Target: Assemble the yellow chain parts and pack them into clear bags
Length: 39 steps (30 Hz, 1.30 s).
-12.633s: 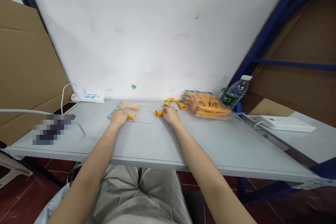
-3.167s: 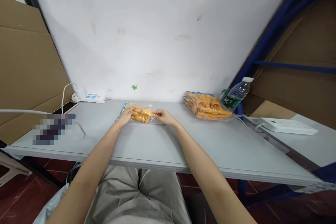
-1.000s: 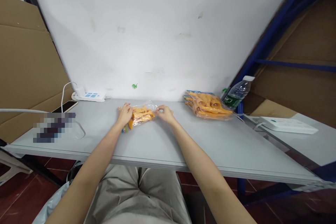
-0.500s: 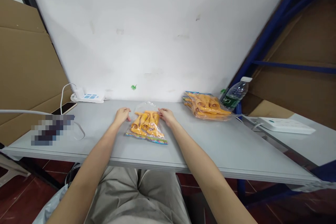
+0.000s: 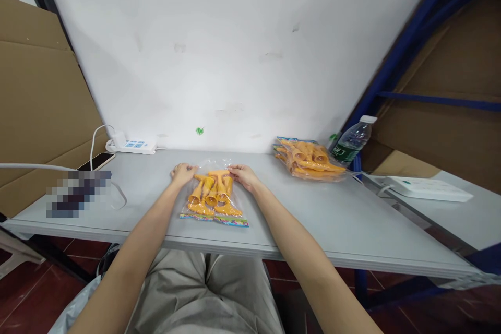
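Note:
A clear plastic bag (image 5: 213,199) filled with several orange horn-shaped toys lies on the grey table (image 5: 313,219), its coloured header strip toward me. My left hand (image 5: 182,173) pinches the far left corner of the bag's open end. My right hand (image 5: 241,175) pinches the far right corner. Both hands have their fingers closed on the plastic.
A stack of filled bags of orange toys (image 5: 309,158) lies at the back right, beside a water bottle (image 5: 353,141). A white power strip (image 5: 133,144) and a phone (image 5: 96,160) sit at the back left. A second power strip (image 5: 428,188) rests on the right table. Cardboard stands left.
The bag, which lay sideways a second ago, has been turned so its header points toward me and pulled nearer the table's front edge. Both hands now hold its far end.

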{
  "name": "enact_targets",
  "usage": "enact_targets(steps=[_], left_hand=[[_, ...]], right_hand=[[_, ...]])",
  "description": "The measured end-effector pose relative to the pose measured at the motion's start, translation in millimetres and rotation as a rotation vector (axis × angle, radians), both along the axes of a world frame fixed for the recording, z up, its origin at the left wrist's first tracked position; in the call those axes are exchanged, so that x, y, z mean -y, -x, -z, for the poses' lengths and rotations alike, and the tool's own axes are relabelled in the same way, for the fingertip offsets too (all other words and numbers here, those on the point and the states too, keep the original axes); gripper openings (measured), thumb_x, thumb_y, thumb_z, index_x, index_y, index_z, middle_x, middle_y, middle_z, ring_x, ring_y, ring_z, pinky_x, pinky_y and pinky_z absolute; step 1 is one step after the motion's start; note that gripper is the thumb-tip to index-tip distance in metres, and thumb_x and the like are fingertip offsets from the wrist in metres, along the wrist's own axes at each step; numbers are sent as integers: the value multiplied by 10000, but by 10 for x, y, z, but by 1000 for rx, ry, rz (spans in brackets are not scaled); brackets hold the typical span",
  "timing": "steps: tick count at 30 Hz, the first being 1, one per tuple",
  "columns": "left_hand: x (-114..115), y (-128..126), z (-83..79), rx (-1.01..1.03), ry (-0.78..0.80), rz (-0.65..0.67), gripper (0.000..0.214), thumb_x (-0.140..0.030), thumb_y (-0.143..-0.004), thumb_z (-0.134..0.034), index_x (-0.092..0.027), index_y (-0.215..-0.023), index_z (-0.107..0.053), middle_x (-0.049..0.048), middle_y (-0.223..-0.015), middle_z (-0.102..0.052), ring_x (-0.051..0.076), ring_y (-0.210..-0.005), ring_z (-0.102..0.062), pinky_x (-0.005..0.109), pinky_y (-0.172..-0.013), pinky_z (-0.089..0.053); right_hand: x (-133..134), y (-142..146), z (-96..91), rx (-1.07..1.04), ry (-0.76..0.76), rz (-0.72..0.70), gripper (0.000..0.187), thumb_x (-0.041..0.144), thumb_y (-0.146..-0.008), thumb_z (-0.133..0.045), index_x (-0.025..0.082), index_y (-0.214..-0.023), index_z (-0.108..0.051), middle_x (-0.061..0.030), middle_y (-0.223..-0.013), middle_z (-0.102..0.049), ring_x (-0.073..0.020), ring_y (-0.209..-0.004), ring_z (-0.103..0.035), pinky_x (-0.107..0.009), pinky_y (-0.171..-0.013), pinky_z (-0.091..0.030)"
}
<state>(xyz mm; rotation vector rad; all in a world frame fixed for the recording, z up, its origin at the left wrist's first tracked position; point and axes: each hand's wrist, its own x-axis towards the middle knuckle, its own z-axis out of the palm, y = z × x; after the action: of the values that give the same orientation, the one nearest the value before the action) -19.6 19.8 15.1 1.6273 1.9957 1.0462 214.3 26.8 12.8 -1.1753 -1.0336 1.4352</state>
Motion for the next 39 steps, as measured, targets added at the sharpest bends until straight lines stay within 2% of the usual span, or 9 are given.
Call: enact_targets(steps=[4, 9, 13, 15, 19, 24, 27, 34, 39], left_hand=[[-30, 5, 42, 110, -7, 44, 110, -257, -746, -597, -192, -657, -601, 89, -1123, -704, 266, -1158, -582, 399, -1022, -369], [-56, 2, 71, 489, -24, 108, 124, -234, -782, -537, -174, -675, -540, 87, -928, -725, 186, -949, -656, 300, -879, -479], [-38, -22, 39, 839, 28, 204, 97, -228, -822, -546, -168, -753, -513, 89, -822, -723, 158, -777, -688, 300, -793, -526], [-25, -33, 19, 926, 46, 227, 101, -252, -848, -561, -165, -823, -517, 79, -763, -717, 154, -699, -687, 307, -750, -540], [-18, -18, 11, 935, 63, 234, 218, -185, -763, -704, -145, -924, -563, 30, -676, -687, 142, -658, -670, 304, -746, -546], [-43, 81, 45, 901, 94, 258, 197, -99, -645, -772, -128, -725, -595, 7, -611, -642, 127, -630, -643, 319, -776, -539], [-53, 134, 60, 913, 65, 242, 218, -94, -604, -788, -136, -686, -590, 4, -607, -636, 141, -664, -657, 349, -811, -538], [-55, 122, 71, 808, 75, 232, 128, -72, -580, -680, -149, -565, -578, 20, -614, -658, 133, -658, -643, 341, -809, -543], [-56, 85, 78, 735, 25, 224, 121, -35, -527, -559, -155, -511, -552, -13, -550, -610, 102, -573, -578, 254, -648, -519]], right_hand=[[17, 6, -3, -2, -1, 25, 201, 70, -762, -678, 160, -617, -573, 5, -568, -605, -79, -528, -586, -175, -575, -529], [15, -29, -5, -16, -7, 27, 202, 73, -743, -681, 172, -624, -550, -9, -581, -620, -91, -535, -579, -195, -573, -532], [10, -49, -10, -22, -6, 30, 204, 69, -739, -676, 172, -624, -542, -16, -597, -629, -92, -538, -588, -196, -575, -528], [11, -46, -8, -18, -16, 15, 191, 77, -732, -692, 169, -635, -555, -13, -614, -636, -89, -547, -597, -190, -580, -524], [17, -28, 1, -2, -37, -28, 146, 109, -730, -716, 156, -648, -604, -2, -610, -634, -84, -561, -593, -181, -583, -515], [33, -61, -18, -14, -56, -60, 90, 72, -723, -702, 152, -697, -668, 27, -567, -606, -74, -515, -556, -187, -563, -521], [45, -107, -39, -23, -59, -61, 132, 28, -727, -654, 150, -751, -700, 8, -593, -637, -81, -546, -583, -190, -581, -529], [-11, -145, 26, 46, -130, -91, 127, 47, -663, -608, 163, -614, -631, 9, -568, -635, -92, -541, -590, -210, -594, -520], [-98, -152, 89, 333, -309, -167, 138, 74, -625, -514, 183, -549, -551, 40, -489, -566, -93, -486, -520, -215, -573, -464]])
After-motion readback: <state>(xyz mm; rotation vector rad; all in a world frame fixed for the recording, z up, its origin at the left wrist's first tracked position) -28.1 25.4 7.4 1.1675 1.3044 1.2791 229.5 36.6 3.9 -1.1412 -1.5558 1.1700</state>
